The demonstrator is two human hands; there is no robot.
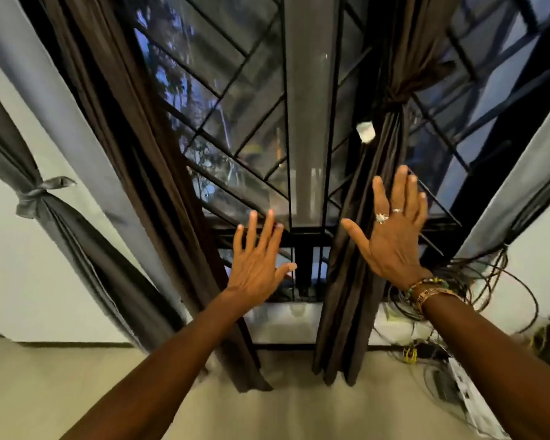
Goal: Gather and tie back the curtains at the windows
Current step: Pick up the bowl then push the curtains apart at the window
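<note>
Here, tied brown curtain vertical, hem floorward.

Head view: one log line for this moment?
left hand: open, empty | right hand: open, before tied brown curtain | left brown curtain: hanging loose | grey curtain: tied

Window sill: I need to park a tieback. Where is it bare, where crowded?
Bare: the sill between the loose brown curtain and the tied brown curtain. Crowded: right of the tied one, under tangled cables.
</note>
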